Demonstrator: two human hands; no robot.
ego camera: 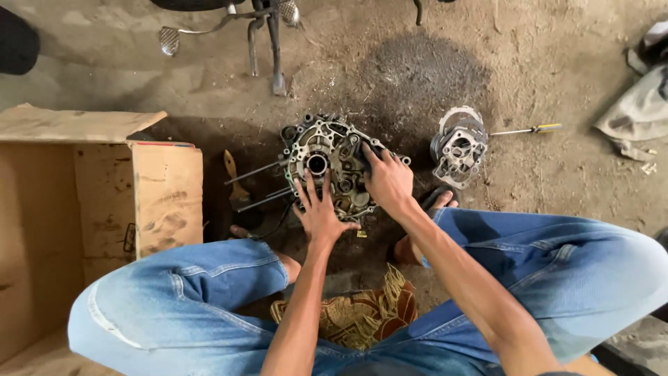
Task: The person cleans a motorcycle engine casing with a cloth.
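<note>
Your left hand (319, 209) lies flat on the near face of the engine crankcase (327, 163), fingers spread, fingertips close to the round bore near its middle. It grips nothing; the palm presses down on the casting.

Your right hand (387, 181) sits on the right side of the same crankcase, fingers curled over a dark piece at the casting's upper right edge. Whether that piece is a cloth or a part of the case, you cannot tell from here.

The crankcase rests on the dirt floor (557, 167) between your knees, just ahead of your sandalled feet. Long metal studs (254, 182) stick out of its left side, pointing toward the cardboard box (104, 188).

A brush with a wooden handle (235, 182) lies on the floor between the box and the studs.

To the right of the crankcase, near but apart from it, a smaller metal cover (458, 146) sits on the floor. A screwdriver with a yellow handle (532, 129) lies just beyond it, its tip toward the cover.

Grey rags (637, 104) are heaped at the far right edge. A motorcycle stand and footpeg (268, 42) show at the top.

Dark oily stain (417, 76) on the floor behind the crankcase.
</note>
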